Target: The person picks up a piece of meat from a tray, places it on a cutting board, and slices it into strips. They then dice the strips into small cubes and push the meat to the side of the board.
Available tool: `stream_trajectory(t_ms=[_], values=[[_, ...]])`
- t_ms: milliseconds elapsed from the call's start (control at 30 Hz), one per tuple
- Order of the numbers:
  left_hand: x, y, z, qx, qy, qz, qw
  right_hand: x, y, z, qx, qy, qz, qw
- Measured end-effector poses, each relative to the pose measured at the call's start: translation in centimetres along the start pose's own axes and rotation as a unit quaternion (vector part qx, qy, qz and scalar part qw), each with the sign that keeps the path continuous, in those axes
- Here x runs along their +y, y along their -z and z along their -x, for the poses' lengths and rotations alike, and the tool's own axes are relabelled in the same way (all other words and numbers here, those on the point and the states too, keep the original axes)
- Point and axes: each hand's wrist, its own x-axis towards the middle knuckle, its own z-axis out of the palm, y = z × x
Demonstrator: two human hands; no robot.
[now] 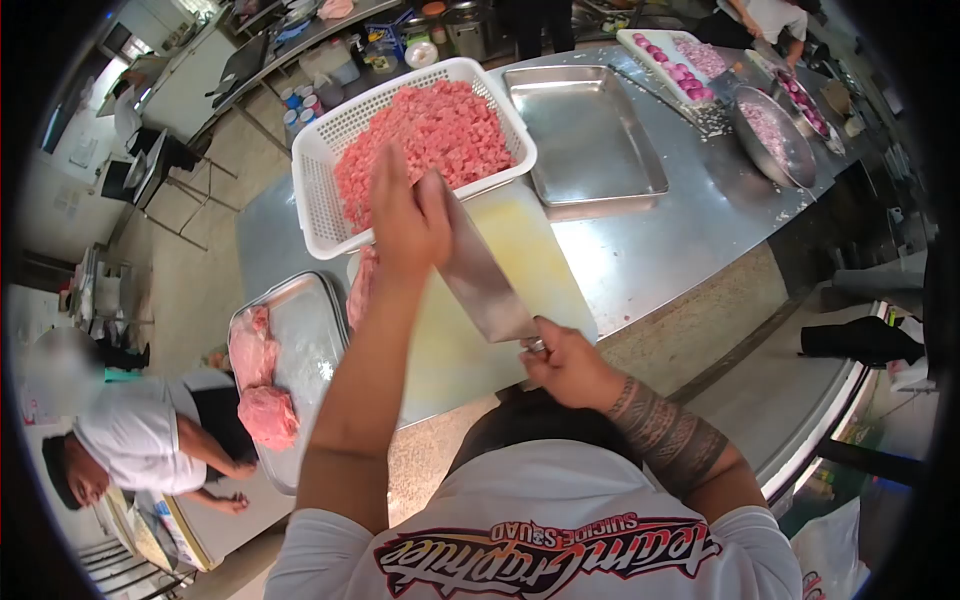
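My right hand (568,365) is wrapped round the handle of a wide cleaver (485,275), whose blade slants up and left over a pale cutting board (530,250). At the upper end of the blade is my left hand (408,215), raised with its fingers stretched out. It overlaps the near side of a white perforated basket (312,190) full of diced raw meat (440,130). Partly hidden behind my left forearm, a piece of raw meat (362,285) lies at the board's left edge.
Two large meat pieces (262,380) lie on a metal tray (315,350) at left, beside a person (150,430). An empty steel pan (590,130) sits behind the board. Onions (680,75), a metal bowl (772,140) and another person (770,20) are at upper right.
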Motion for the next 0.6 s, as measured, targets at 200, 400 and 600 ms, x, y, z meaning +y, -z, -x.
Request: stream_trajectory(t_ms=[200, 400, 600], values=[[-11.1, -5.5, -6.2, -0.140, 0.026, -0.163, 0.976, -0.7, 7.2, 4.9, 0.039, -0.164, -0.094, 0.981], [-8.1, -5.5, 2.6, -0.103, 0.061, -0.324, 0.938, 5.5, 11.0, 12.7, 0.194, -0.246, -0.143, 0.939], [-1.7, -7.0, 9.9, -0.208, 0.037, -0.274, 0.938, 9.9, 20.4, 12.6, 0.265, -0.215, -0.130, 0.931]])
